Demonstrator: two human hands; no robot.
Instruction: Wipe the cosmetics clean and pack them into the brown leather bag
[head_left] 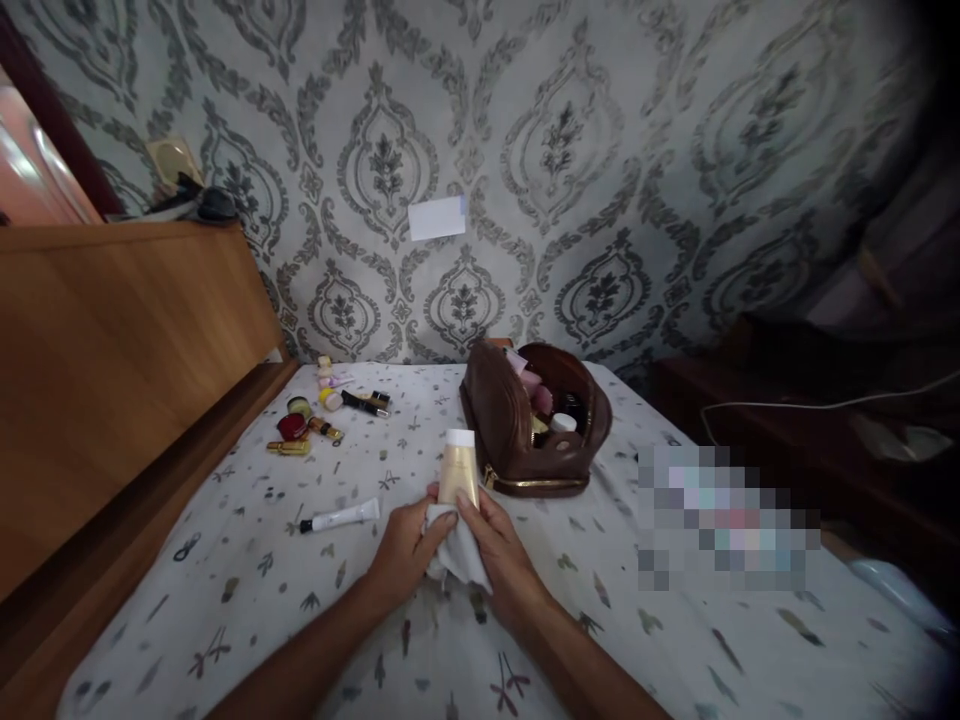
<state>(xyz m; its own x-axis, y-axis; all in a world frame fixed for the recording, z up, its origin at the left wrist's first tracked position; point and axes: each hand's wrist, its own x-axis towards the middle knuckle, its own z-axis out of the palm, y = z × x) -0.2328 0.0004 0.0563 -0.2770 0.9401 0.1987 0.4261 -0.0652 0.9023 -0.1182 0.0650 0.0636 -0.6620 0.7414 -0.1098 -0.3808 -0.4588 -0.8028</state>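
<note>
My right hand (501, 545) is closed round a cream-gold squeeze tube (459, 475), its white cap pointing up and away from me. A crumpled white cloth (463, 555) is bunched around the lower end of the tube. My left hand (409, 545) pinches this cloth against the tube, thumb on top. Just beyond the hands stands a brown cosmetic bag (499, 420), unzipped, with pink items and a white-capped jar (562, 423) inside. To the left of my hands lies a white tube with a black cap (341, 516).
Several cosmetics lie at the back left, among them a red round container (292, 427), a gold lipstick-like tube (289, 448) and a black pen-like stick (364, 404). A wooden cabinet (135, 370) borders the patterned sheet (300, 620) on the left. A blurred-out patch covers something at right.
</note>
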